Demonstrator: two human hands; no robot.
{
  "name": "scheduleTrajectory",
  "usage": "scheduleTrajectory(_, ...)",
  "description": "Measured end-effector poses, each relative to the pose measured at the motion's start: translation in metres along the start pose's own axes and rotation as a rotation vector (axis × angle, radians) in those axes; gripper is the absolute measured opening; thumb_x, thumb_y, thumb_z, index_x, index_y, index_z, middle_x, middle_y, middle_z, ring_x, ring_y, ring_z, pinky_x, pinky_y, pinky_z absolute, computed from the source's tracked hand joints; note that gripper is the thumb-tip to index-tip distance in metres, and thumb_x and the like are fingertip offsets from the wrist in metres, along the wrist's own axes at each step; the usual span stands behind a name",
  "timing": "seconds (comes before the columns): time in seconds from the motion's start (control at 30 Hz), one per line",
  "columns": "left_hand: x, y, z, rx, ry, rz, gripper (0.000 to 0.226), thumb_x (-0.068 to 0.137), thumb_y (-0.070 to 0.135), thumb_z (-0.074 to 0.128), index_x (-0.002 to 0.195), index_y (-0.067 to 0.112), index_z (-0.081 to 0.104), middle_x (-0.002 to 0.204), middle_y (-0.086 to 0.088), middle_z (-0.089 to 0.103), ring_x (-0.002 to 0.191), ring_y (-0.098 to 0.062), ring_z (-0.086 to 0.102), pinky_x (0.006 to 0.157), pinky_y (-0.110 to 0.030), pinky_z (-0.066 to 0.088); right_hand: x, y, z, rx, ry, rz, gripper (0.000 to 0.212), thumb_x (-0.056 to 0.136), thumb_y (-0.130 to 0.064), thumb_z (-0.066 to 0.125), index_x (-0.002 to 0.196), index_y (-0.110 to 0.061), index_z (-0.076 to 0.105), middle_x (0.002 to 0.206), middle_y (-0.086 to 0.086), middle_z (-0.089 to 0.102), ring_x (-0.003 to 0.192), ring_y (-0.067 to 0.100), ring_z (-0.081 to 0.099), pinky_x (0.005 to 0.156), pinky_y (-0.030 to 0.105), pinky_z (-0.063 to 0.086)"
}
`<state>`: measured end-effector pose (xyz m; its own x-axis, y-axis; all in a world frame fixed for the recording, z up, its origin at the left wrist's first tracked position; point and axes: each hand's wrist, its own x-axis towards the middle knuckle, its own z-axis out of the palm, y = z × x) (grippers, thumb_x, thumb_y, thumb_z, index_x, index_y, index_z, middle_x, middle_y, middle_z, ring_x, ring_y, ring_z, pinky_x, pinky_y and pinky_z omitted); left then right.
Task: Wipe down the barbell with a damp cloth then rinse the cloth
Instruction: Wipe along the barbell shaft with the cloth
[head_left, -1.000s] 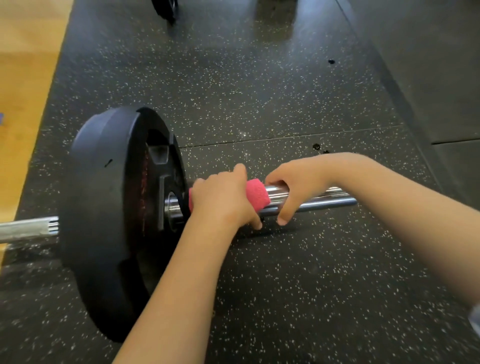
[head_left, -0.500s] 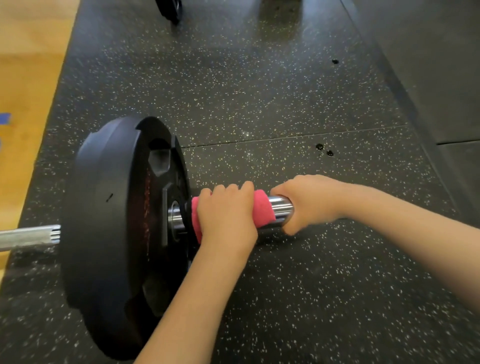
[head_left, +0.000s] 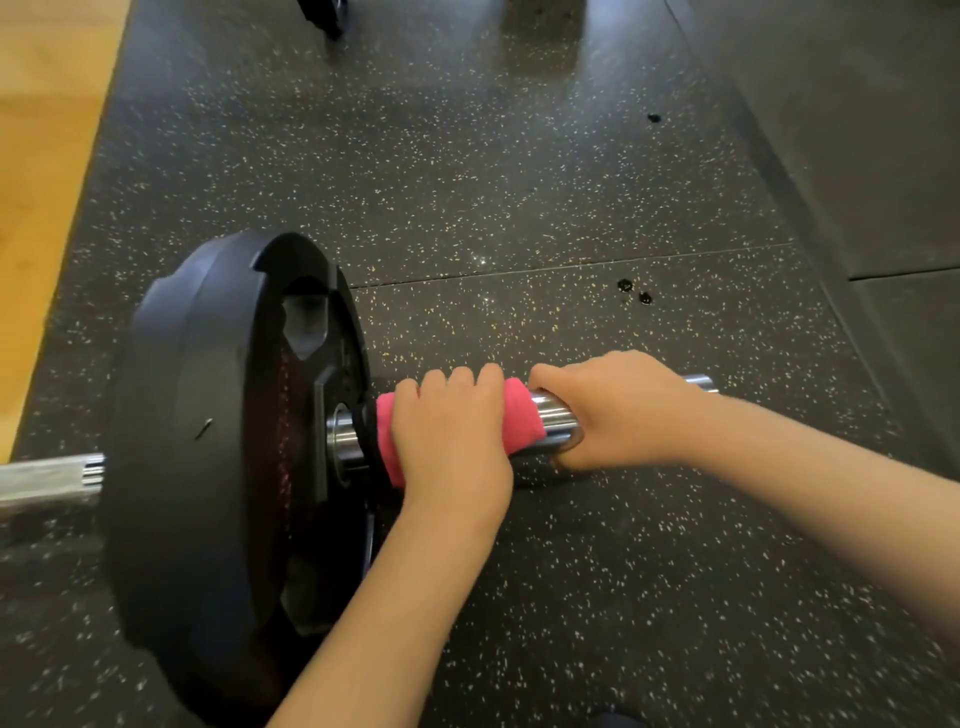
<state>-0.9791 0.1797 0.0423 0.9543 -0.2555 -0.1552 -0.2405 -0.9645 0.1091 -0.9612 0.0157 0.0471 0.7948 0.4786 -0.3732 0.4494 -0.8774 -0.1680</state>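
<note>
Both hands hold a pink cloth (head_left: 522, 415) on a chrome steel barbell (head_left: 556, 418) beside its black rubber weight plate (head_left: 208, 441).
Just right of the plate, the left grip (head_left: 452, 431) is clenched round the cloth, wrapped on the sleeve; further right of the plate, the right grip (head_left: 618, 410) clasps bare metal. Likely risks: a hard push could jam knuckles against the plate, or roll the barbell across the speckled black rubber floor (head_left: 519, 182) beyond the plate.

- Barbell (head_left: 553, 415): one.
- Pink cloth (head_left: 519, 415): one.
- Hands: two, left hand (head_left: 449, 431) and right hand (head_left: 613, 410).
- Black weight plates (head_left: 197, 415): apparently two, left.
- Dark floor spots (head_left: 624, 285): three, far right.
</note>
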Motion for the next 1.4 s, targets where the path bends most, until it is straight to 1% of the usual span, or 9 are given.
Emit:
scheduleTrajectory(0.13, -0.012, 0.002, 0.025, -0.062, 0.361, 0.009, 0.029, 0.071, 0.006, 0.06, 0.096, 0.021, 0.058, 0.085, 0.001, 0.058, 0.082, -0.025, 0.053, 0.083, -0.037, 0.039, 0.02, 0.006, -0.02, 0.216, -0.32, 0.032, 0.052, 0.065, -0.054, 0.079, 0.102, -0.031, 0.051, 0.085, -0.015, 0.062, 0.075, 0.006, 0.057, 0.071, 0.029, 0.05)
scheduleTrajectory(0.23, -0.014, -0.001, 0.027, -0.065, 0.423, 0.03, 0.04, 0.068, 0.002, 0.053, 0.103, 0.018, 0.06, 0.089, 0.0, 0.059, 0.085, -0.026, 0.054, 0.088, -0.039, 0.038, 0.025, 0.005, -0.021, 0.325, -0.356, 0.027, 0.045, 0.065, -0.041, 0.081, 0.1, -0.027, 0.056, 0.084, -0.013, 0.063, 0.074, 0.006, 0.06, 0.07, 0.03, 0.052)
scheduleTrajectory(0.47, 0.0, -0.01, 0.002, -0.004, 0.076, 0.025, 0.042, 0.07, 0.017, 0.068, 0.107, 0.027, 0.049, 0.099, 0.005, 0.058, 0.095, -0.022, 0.053, 0.075, -0.031, 0.022, 0.004, -0.002, 0.011, -0.083, 0.162, 0.051, 0.034, 0.07, -0.039, 0.068, 0.096, -0.028, 0.049, 0.075, -0.008, 0.059, 0.066, 0.018, 0.058, 0.053, 0.027, 0.041)
scheduleTrajectory(0.67, 0.011, -0.014, -0.008, 0.017, -0.045, -0.005, 0.048, 0.071, 0.031, 0.074, 0.11, 0.029, 0.045, 0.106, 0.006, 0.057, 0.104, -0.022, 0.052, 0.077, -0.032, 0.022, 0.005, 0.002, 0.044, -0.317, 0.558, -0.033, 0.058, 0.04, -0.021, 0.087, 0.092, -0.011, 0.062, 0.067, 0.001, 0.053, 0.052, 0.021, 0.05, 0.046, 0.027, 0.031)
scheduleTrajectory(0.83, 0.003, -0.01, 0.011, 0.03, 0.235, -0.001, 0.037, 0.066, 0.008, 0.066, 0.097, 0.022, 0.051, 0.09, 0.002, 0.058, 0.084, -0.025, 0.052, 0.071, -0.033, 0.023, 0.013, 0.006, 0.001, -0.076, 0.098, 0.008, 0.045, 0.072, -0.042, 0.069, 0.109, -0.027, 0.049, 0.085, -0.009, 0.061, 0.072, 0.016, 0.06, 0.056, 0.027, 0.039)
scheduleTrajectory(0.93, -0.001, -0.009, 0.022, 0.005, 0.37, 0.004, 0.039, 0.06, -0.001, 0.061, 0.094, 0.018, 0.056, 0.084, 0.0, 0.058, 0.078, -0.026, 0.051, 0.075, -0.034, 0.033, 0.029, 0.014, -0.026, 0.193, -0.306, 0.029, 0.048, 0.067, -0.048, 0.079, 0.102, -0.028, 0.052, 0.087, -0.012, 0.063, 0.076, 0.008, 0.059, 0.068, 0.029, 0.048)
scheduleTrajectory(1.03, -0.002, -0.007, 0.024, 0.019, 0.378, -0.006, 0.039, 0.061, -0.001, 0.061, 0.096, 0.017, 0.057, 0.085, -0.002, 0.058, 0.08, -0.027, 0.053, 0.08, -0.037, 0.039, 0.039, 0.014, -0.025, 0.33, -0.394, 0.02, 0.044, 0.065, -0.037, 0.083, 0.099, -0.026, 0.056, 0.088, -0.008, 0.067, 0.077, 0.01, 0.063, 0.071, 0.029, 0.05)
scheduleTrajectory(1.27, 0.008, -0.015, 0.004, -0.002, 0.121, 0.005, 0.042, 0.075, 0.014, 0.062, 0.113, 0.024, 0.046, 0.108, 0.002, 0.057, 0.104, -0.024, 0.05, 0.084, -0.033, 0.028, 0.015, 0.002, 0.004, -0.102, 0.159, 0.045, 0.035, 0.071, -0.036, 0.068, 0.1, -0.026, 0.05, 0.076, -0.007, 0.06, 0.066, 0.02, 0.058, 0.052, 0.027, 0.034)
scheduleTrajectory(1.4, 0.007, -0.014, 0.001, 0.002, 0.128, -0.036, 0.041, 0.075, 0.015, 0.062, 0.111, 0.024, 0.046, 0.108, 0.002, 0.057, 0.105, -0.025, 0.049, 0.085, -0.034, 0.027, 0.013, 0.005, 0.039, -0.344, 0.514, 0.003, 0.053, 0.048, -0.025, 0.086, 0.094, -0.014, 0.061, 0.065, 0.0, 0.052, 0.051, 0.021, 0.051, 0.046, 0.025, 0.025)
